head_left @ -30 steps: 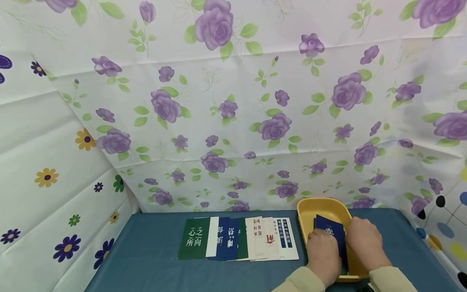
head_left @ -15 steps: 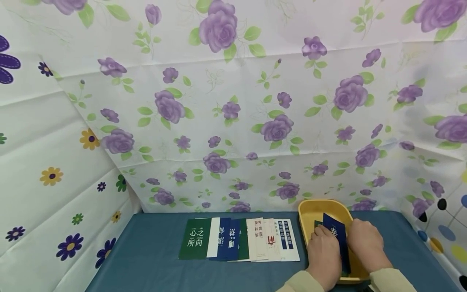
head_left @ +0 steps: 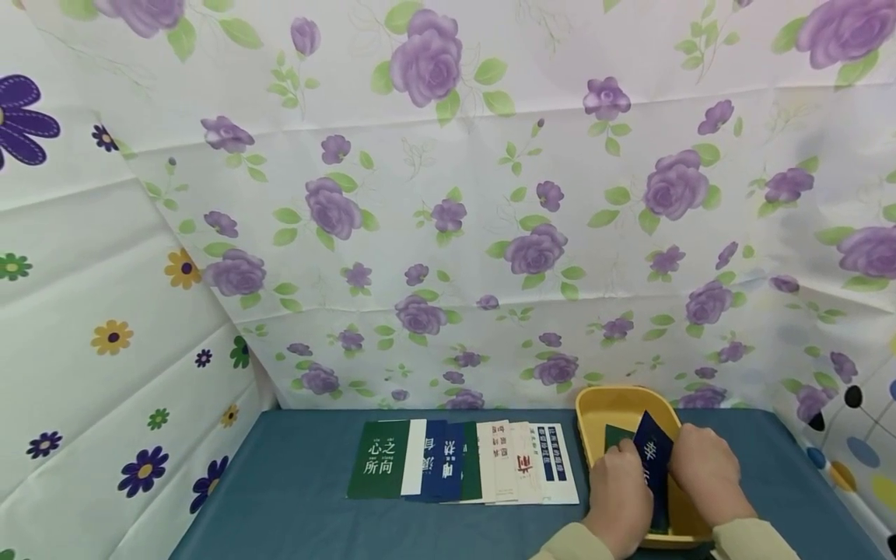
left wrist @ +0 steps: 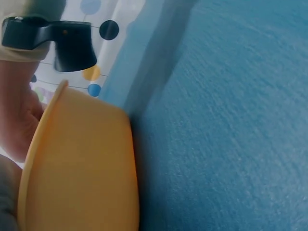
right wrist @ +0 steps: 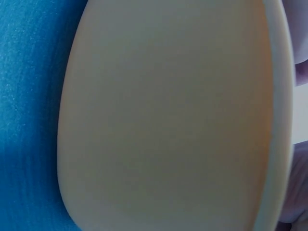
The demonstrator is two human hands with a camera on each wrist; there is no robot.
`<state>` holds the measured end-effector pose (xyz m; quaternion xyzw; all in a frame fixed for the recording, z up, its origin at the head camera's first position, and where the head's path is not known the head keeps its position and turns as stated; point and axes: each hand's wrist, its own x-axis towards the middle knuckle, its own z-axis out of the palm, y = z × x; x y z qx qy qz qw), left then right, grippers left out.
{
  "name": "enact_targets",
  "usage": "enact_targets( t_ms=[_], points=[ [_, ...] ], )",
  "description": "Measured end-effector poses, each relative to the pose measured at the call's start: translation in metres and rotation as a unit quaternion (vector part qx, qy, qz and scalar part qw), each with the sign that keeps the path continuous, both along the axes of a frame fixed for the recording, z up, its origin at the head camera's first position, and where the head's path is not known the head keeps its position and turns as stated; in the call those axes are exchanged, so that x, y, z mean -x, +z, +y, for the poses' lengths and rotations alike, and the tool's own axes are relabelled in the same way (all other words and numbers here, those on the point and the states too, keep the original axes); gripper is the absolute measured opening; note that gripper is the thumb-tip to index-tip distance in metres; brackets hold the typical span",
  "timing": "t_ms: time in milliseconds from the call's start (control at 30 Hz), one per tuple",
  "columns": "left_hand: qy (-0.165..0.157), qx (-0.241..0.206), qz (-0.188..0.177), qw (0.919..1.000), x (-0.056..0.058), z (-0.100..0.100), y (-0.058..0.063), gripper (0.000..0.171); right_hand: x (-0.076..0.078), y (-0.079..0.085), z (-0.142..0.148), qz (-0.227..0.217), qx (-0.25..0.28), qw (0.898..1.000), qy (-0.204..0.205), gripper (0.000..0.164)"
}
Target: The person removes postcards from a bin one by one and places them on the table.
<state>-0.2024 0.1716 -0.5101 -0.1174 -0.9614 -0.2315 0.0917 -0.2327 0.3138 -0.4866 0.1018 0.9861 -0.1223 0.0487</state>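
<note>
In the head view, both hands are over a yellow plastic basket (head_left: 616, 398) at the right. My right hand (head_left: 710, 474) pinches the right edge of a dark blue card (head_left: 654, 451) with white characters, which stands tilted. My left hand (head_left: 619, 498) has its fingers curled at the left side, holding a green card (head_left: 616, 437) whose top corner shows; its fingertips are partly hidden. The lower ends of the cards are hidden by the left hand. Both wrist views mostly show the basket's outer wall (left wrist: 86, 163).
Left of the basket, a row of overlapping cards (head_left: 385, 482) in green, blue, cream and white lies on the blue-green tabletop (head_left: 301, 513). A flowered sheet (head_left: 448, 257) hangs behind. A dark wrist mount (left wrist: 72, 45) appears in the left wrist view.
The blue card has slid and tilted to the right, away from the left hand, and more of the green card behind it now shows. The row of cards is unchanged.
</note>
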Motion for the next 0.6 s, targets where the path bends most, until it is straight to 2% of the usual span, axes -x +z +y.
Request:
enact_targets(
  t_ms=[67,167,333,467,600],
  points=[
    [-0.004,-0.05,-0.009,0.9987,0.0,-0.002,0.0,0.022,0.0,-0.001,0.0,0.002,0.0,1.0,-0.001,0.009],
    [-0.008,-0.12,-0.023,0.9925,0.0,-0.004,-0.001,0.016,-0.001,-0.002,0.0,-0.002,0.002,1.0,0.001,0.01],
    [-0.011,-0.183,-0.036,0.9824,0.0,-0.007,-0.002,0.011,-0.001,-0.004,0.0,0.0,0.002,1.0,-0.002,0.011],
    [-0.008,-0.241,-0.043,0.9694,-0.001,-0.011,0.001,0.014,0.0,-0.004,-0.001,0.011,-0.002,1.0,0.0,0.013],
    [-0.019,-0.297,-0.047,0.9536,-0.001,-0.017,0.006,0.019,0.0,-0.001,-0.001,0.012,-0.004,1.0,0.001,0.014]
  ],
)
